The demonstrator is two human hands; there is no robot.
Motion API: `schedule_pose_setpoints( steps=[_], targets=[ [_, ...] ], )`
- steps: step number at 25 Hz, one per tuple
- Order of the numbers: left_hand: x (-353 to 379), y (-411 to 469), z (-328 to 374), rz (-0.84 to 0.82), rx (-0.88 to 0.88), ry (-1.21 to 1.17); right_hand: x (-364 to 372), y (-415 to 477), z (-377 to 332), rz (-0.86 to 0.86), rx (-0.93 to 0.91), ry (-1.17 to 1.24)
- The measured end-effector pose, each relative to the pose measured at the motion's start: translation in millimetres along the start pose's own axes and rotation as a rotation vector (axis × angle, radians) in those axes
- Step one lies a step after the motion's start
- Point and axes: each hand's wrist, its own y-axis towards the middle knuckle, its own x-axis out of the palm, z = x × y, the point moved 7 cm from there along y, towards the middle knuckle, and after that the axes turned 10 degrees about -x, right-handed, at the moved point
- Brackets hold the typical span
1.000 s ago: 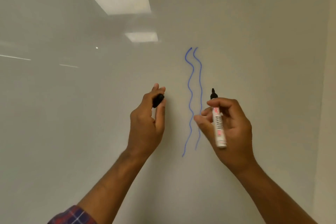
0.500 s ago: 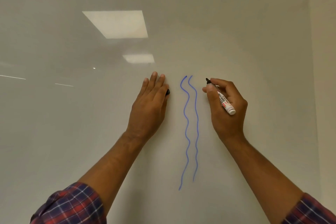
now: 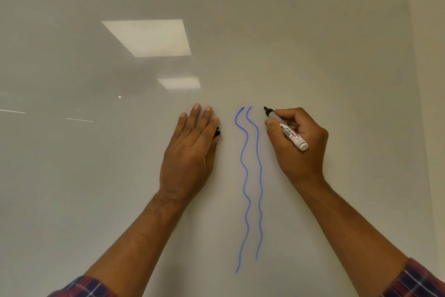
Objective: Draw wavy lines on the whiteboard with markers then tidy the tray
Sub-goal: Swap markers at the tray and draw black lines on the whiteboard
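Right hand [image 3: 298,142] grips an uncapped marker [image 3: 290,133] in a writing hold, thumb and fingers curled round the barrel. The black nib points up and to the left at the whiteboard [image 3: 337,55], just right of the tops of two blue wavy lines [image 3: 245,176]. Whether the nib touches the surface cannot be confirmed, and no mark shows beneath it. Left hand [image 3: 190,152] lies flat on the board to the left of the lines, fingers straight. A black cap [image 3: 217,132] protrudes at the edge of its index finger; how the cap is retained is hidden. Assessment: the drawing step is in hand, with a third line apparently about to start level with the two completed ones. The next move calls for light, even nib contact and a downward sweep running parallel to the neighbouring line without crossing it. Barrel print reads "WHITE BOARD"; the remaining print and the red markings are too small to read. Plaid sleeves [image 3: 84,287] show at both lower corners. Ceiling light reflections [image 3: 147,37] sit on the upper left of the board. No tray is in view, so the tidying step is outstanding.
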Motion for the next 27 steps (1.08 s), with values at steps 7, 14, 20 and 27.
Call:
schedule_pose_setpoints(
  steps=[7, 14, 20, 27],
  targets=[
    [0, 0, 0, 0.003, 0.005, 0.007, 1, 0, -7, -0.067, 0.014, -0.006],
    [0, -2, 1, 0.007, 0.002, 0.006, -26, -61, -1, -0.165, 0.07, -0.052],
    [-1, -3, 2, 0.013, 0.003, 0.005, -55, -122, 7, -0.195, 0.197, -0.089],
    [0, -3, 0, 0.006, 0.001, 0.01, -77, -186, 0, -0.304, 0.191, -0.186]
  ],
)
